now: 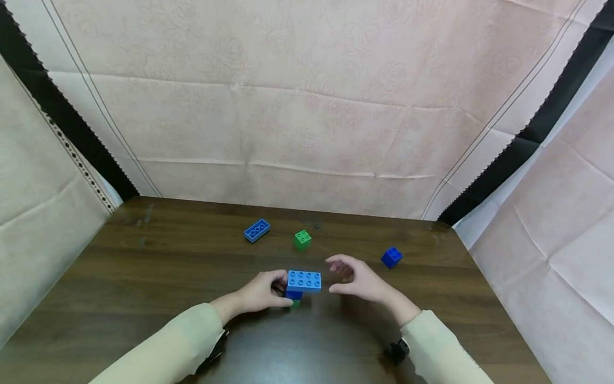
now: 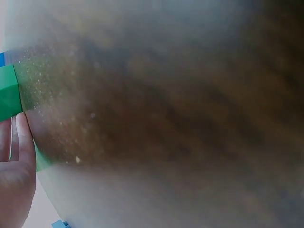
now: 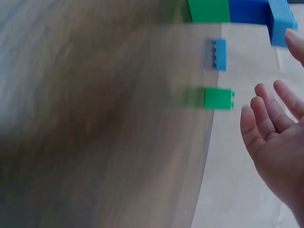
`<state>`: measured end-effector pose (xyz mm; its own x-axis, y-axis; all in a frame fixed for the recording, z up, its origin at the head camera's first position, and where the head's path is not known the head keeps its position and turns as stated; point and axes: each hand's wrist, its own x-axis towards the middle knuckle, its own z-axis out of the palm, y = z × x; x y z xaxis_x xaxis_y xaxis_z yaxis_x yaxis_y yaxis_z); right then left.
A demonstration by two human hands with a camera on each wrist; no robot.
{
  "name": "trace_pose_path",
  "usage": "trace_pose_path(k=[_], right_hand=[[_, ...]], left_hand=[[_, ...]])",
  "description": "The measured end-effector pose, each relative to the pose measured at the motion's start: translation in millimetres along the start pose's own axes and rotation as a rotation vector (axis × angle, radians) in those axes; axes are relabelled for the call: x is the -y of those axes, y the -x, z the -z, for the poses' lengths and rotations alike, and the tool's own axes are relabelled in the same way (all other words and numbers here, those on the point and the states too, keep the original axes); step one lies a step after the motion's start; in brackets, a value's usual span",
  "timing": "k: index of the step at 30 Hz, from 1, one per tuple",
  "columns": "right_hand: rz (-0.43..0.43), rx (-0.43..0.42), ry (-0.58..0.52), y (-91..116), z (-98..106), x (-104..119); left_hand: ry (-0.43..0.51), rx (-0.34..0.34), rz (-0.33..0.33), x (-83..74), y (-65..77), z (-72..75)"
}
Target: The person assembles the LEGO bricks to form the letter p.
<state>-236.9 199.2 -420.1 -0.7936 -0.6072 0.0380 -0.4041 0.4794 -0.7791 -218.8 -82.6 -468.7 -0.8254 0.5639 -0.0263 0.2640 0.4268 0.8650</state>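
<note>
Near the table's front, a small stack is made of a light blue brick (image 1: pixel 304 281) on top, a dark blue brick (image 1: pixel 293 295) under it and a green brick (image 1: pixel 296 303) at the bottom. The light blue brick sticks out to the right past the ones below. My left hand (image 1: pixel 261 292) grips the stack from its left side, thumb in front; its fingers partly hide the lower bricks. Just right of the stack, apart from it, my right hand (image 1: pixel 357 278) has its fingers loosely bent and holds nothing. The right wrist view shows that hand (image 3: pixel 278 137) beside the stack.
Farther back on the brown wooden table (image 1: pixel 182 256) lie a light blue brick (image 1: pixel 257 230) and a small green brick (image 1: pixel 302 239). A dark blue brick (image 1: pixel 392 257) sits beyond my right hand. Pale cloth (image 1: pixel 288 122) hangs behind the table and at both sides.
</note>
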Motion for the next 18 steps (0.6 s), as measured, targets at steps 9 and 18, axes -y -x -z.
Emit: trace_pose_path(k=[9,18], right_hand=[[-0.102,-0.135,-0.003,16,28,-8],[-0.116,-0.246,-0.050,26,42,-41]], left_hand=[[-0.001,0.008,0.005,-1.1,0.6,1.2],[0.008,0.003,0.022,1.2,0.0,-0.4]])
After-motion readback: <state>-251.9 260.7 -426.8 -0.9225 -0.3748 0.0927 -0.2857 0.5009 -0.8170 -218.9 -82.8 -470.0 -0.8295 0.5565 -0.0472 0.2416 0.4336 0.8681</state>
